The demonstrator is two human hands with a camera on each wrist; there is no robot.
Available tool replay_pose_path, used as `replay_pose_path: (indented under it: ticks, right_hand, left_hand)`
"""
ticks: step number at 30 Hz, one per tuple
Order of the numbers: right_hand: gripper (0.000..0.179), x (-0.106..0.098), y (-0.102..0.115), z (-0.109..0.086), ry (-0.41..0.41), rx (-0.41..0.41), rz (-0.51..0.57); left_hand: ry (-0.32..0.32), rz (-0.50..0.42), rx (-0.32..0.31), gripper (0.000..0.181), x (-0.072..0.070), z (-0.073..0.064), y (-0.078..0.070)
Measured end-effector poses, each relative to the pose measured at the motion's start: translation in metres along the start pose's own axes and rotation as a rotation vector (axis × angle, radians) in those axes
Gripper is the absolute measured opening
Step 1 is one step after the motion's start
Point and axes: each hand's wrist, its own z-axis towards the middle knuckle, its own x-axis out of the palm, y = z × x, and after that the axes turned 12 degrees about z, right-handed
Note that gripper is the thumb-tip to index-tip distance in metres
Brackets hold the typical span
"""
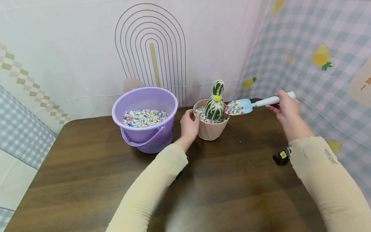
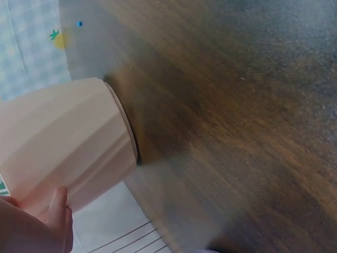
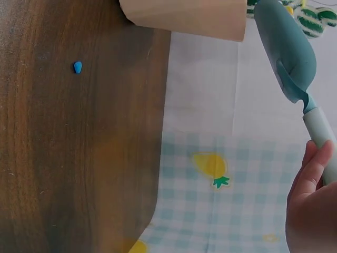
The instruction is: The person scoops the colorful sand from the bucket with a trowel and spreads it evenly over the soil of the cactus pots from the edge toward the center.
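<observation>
A beige flowerpot (image 1: pixel 210 131) with slanted ridges stands on the table, holding a striped green cactus (image 1: pixel 214 109) with a yellow flower among small coloured pebbles (image 1: pixel 201 111). My left hand (image 1: pixel 189 126) holds the pot's left side near the rim; its fingers (image 2: pixel 59 203) lie against the wall in the left wrist view. With my right hand (image 1: pixel 287 105) I grip the white handle of a light-blue trowel (image 1: pixel 246 104). Pebbles lie in its scoop, whose tip is at the pot's right rim. From the right wrist view, only the scoop's underside shows.
Left of the pot stands a purple bucket (image 1: pixel 156 142), its handle lowered, with many pebbles (image 1: pixel 145 118) inside. One blue pebble (image 1: pixel 240 141) lies on the brown wooden table (image 1: pixel 220 187). Patterned cloth (image 1: pixel 301 58) hangs behind and along the right side.
</observation>
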Motion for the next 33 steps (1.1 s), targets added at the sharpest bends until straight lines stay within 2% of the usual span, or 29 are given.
replay_pose_path:
  ticks: [4,13,24,33]
  right_hand:
    - [0.007,0.006,-0.003,0.001,-0.014,-0.035,-0.051]
    - [0.018,0.017,-0.005,-0.002,-0.014,-0.068,-0.159]
    - [0.013,0.027,-0.003,-0.004,0.03,-0.118,-0.218]
    - [0.011,0.032,-0.003,-0.004,0.067,-0.171,-0.248]
  left_hand:
    - [0.009,-0.001,-0.008,0.035,0.001,0.001,0.0]
    - [0.014,-0.017,-0.013,0.035,0.002,0.001,0.0]
    - [0.019,-0.025,-0.008,0.036,0.001,0.001,0.0]
    - [-0.002,-0.003,-0.002,0.034,0.002,0.001,0.001]
